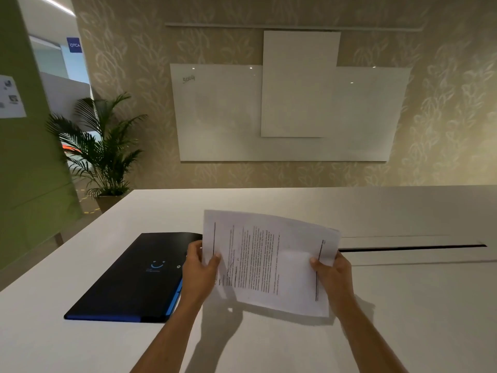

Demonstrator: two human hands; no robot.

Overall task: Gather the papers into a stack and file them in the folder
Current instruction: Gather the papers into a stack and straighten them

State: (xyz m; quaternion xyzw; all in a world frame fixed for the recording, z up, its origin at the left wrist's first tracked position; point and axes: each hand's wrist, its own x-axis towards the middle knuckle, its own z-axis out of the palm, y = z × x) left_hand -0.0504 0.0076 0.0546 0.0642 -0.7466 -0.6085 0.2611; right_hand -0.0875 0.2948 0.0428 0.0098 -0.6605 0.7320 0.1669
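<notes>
Left hand (200, 267) pinches the left edge of the papers (269, 262), thumb on the front; the black folder (131, 278) lies closed on the white table (403, 305) at nine o'clock from this hand, showing a blue smile mark, its small text unreadable; right hand (333, 275) pinches the right edge; printed lines too blurred to read; sheet count unclear; one folder.

Both hands are holding the papers (269, 262) above the white table (403, 305): left hand (197, 267) gripping one edge, right hand (334, 275) the other. The dark folder (129, 281) is lying closed on the table, just beside the left hand.
</notes>
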